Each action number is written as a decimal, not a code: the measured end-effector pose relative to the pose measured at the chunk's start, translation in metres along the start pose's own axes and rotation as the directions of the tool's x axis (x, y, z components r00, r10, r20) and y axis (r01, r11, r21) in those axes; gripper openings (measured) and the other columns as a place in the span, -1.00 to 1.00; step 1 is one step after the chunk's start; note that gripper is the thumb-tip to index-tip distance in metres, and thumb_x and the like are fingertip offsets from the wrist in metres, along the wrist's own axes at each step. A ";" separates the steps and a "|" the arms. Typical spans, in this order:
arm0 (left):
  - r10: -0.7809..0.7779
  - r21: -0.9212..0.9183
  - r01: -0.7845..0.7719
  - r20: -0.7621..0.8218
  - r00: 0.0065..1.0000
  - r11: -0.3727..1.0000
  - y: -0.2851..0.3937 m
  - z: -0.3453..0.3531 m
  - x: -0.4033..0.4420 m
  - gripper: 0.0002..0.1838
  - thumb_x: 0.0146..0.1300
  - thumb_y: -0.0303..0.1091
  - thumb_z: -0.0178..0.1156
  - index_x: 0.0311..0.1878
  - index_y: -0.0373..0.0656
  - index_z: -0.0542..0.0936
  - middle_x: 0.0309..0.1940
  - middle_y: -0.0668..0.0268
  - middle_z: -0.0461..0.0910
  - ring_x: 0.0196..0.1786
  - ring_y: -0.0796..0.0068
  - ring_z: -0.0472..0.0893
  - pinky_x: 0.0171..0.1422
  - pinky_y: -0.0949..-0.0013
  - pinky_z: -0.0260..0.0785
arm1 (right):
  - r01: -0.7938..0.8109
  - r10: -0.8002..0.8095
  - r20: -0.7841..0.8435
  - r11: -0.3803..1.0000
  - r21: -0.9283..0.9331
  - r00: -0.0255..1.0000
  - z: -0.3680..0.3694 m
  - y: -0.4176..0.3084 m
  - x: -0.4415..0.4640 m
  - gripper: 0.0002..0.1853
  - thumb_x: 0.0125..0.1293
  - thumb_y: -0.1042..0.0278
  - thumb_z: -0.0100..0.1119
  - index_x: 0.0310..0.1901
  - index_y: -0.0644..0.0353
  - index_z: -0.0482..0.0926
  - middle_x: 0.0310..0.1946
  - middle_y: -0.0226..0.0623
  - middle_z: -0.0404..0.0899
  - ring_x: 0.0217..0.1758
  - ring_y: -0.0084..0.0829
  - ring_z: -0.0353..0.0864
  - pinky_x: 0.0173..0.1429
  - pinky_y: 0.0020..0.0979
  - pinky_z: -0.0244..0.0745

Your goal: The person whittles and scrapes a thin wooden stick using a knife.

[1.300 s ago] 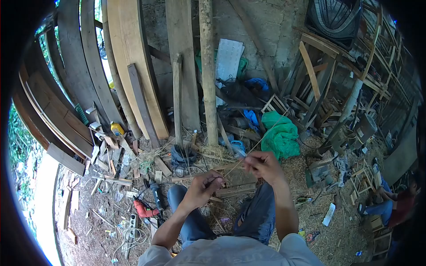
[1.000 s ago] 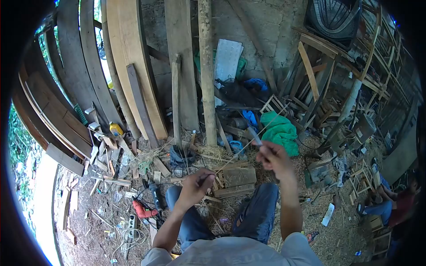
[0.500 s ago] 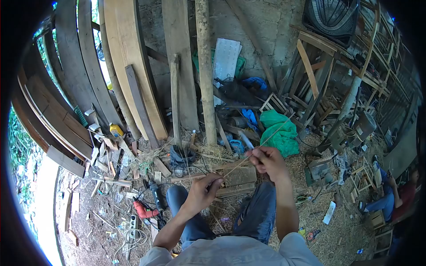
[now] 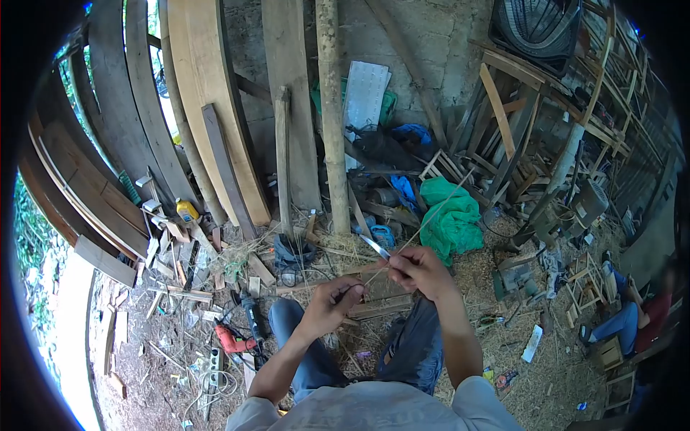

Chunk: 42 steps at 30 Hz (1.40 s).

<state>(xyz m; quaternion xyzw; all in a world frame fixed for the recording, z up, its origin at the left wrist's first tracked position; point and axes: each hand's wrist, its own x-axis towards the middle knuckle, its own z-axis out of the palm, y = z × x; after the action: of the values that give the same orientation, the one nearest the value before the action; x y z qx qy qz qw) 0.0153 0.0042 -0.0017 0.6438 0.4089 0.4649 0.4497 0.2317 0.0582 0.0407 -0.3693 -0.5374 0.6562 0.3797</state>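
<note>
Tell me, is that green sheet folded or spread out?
Neither: the green sheet lies crumpled in a loose heap, with wrinkles all over.

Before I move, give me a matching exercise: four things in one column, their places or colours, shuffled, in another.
1. Metal blade
2. Power tool
3. Crumpled sheet
4. Bottle

A. Green, bunched up
B. Yellow, among the wood scraps at far left
C. In the grip of the right hand
D. Red, on the ground left of the knees

Pairs: 1-C, 2-D, 3-A, 4-B
</note>
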 end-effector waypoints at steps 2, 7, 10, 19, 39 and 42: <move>-0.052 -0.056 0.054 0.041 0.998 0.997 0.004 -0.004 -0.003 -0.83 0.40 -0.37 0.10 -0.16 -0.28 0.59 -0.49 0.42 0.53 -0.44 0.70 0.42 -0.34 0.54 0.25 | -0.042 0.043 0.061 0.999 -0.007 0.997 -0.003 -0.002 -0.001 -0.76 0.43 0.39 0.05 -0.11 0.40 0.62 -0.59 -0.45 0.43 -0.67 -0.76 0.17 -0.61 -0.63 -0.01; -0.098 -0.250 0.117 0.087 0.991 0.961 0.007 -0.002 -0.001 -0.82 0.41 -0.34 0.10 -0.18 -0.26 0.59 -0.49 0.47 0.47 -0.45 0.72 0.35 -0.36 0.58 0.18 | -0.043 0.043 0.023 0.999 -0.017 0.999 -0.004 -0.004 -0.001 -0.76 0.43 0.37 0.07 -0.14 0.40 0.63 -0.59 -0.46 0.43 -0.68 -0.76 0.16 -0.61 -0.63 -0.03; -0.177 -0.327 0.209 0.124 0.976 0.922 0.008 -0.001 -0.001 -0.81 0.41 -0.31 0.10 -0.21 -0.25 0.58 -0.52 0.48 0.43 -0.51 0.75 0.27 -0.45 0.61 0.06 | -0.026 0.026 -0.001 0.998 -0.052 1.000 -0.006 -0.002 0.000 -0.75 0.41 0.31 0.11 -0.14 0.37 0.63 -0.59 -0.48 0.45 -0.68 -0.78 0.18 -0.62 -0.65 0.01; -0.242 -0.399 0.278 0.140 0.960 0.874 0.005 0.001 0.000 -0.81 0.42 -0.30 0.10 -0.20 -0.23 0.58 -0.54 0.50 0.41 -0.56 0.80 0.23 -0.52 0.64 -0.03 | 0.004 -0.006 -0.036 0.997 -0.073 0.999 -0.012 0.008 0.005 -0.73 0.40 0.26 0.14 -0.15 0.35 0.63 -0.59 -0.48 0.49 -0.67 -0.77 0.23 -0.61 -0.66 0.08; -0.224 -0.390 0.235 0.075 0.972 0.890 0.000 -0.005 -0.002 -0.82 0.42 -0.34 0.09 -0.24 -0.24 0.58 -0.52 0.46 0.46 -0.51 0.78 0.27 -0.48 0.63 0.04 | 0.057 -0.060 -0.018 0.991 -0.123 0.998 0.017 0.010 0.004 -0.82 0.41 0.44 0.06 -0.09 0.34 0.60 -0.58 -0.46 0.48 -0.67 -0.77 0.22 -0.61 -0.64 0.08; -0.240 -0.387 0.268 0.119 0.963 0.882 0.007 -0.010 -0.004 -0.81 0.42 -0.33 0.09 -0.25 -0.24 0.58 -0.52 0.46 0.47 -0.51 0.78 0.28 -0.49 0.63 0.03 | 0.061 -0.078 -0.105 0.986 -0.158 0.991 0.004 0.011 0.013 -0.81 0.41 0.39 0.07 -0.12 0.32 0.61 -0.60 -0.49 0.46 -0.66 -0.78 0.23 -0.62 -0.64 0.08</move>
<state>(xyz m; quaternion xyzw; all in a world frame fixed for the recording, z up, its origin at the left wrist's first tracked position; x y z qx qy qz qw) 0.0054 0.0007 0.0053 0.4944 0.3706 0.4536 0.6422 0.2210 0.0667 0.0291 -0.4145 -0.5771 0.5774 0.4021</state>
